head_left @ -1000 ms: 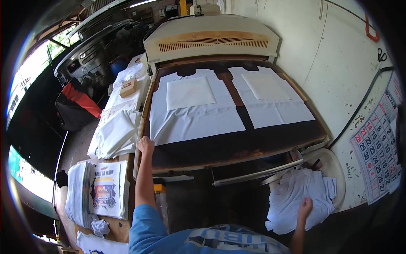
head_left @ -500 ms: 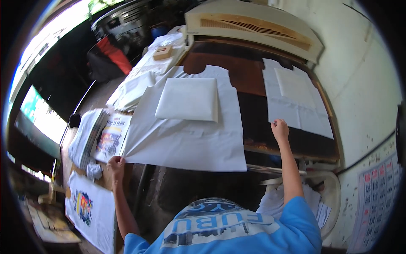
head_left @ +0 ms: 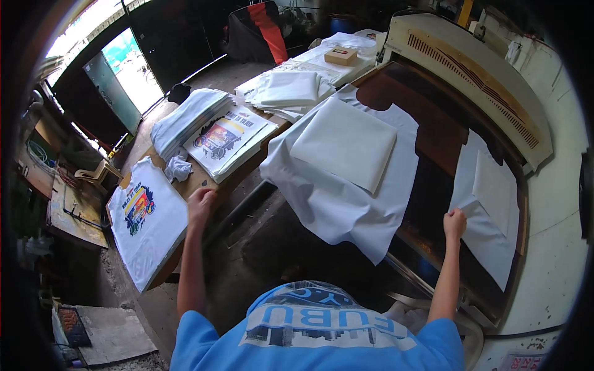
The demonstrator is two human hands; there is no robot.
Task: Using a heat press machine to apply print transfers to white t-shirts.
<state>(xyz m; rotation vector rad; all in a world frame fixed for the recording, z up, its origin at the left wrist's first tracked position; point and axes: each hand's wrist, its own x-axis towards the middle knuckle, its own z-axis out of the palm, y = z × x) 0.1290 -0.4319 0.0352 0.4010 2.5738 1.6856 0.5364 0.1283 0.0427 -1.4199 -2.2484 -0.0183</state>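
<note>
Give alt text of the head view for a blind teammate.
The right hand appears to grip a white shirt panel on a dark machine bed; a second panel under a white sheet overhangs the bed's edge. The left hand curls beside a table bearing printed T-shirts.

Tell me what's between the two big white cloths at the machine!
In the head view, a bare strip of the dark bed lies between the left cloth and the right cloth, with the right hand at its edge.

Plain white is recorded on the fabric panels (head_left: pixel 340 213), multicoloured printing on the white shirt (head_left: pixel 151 229)
</note>
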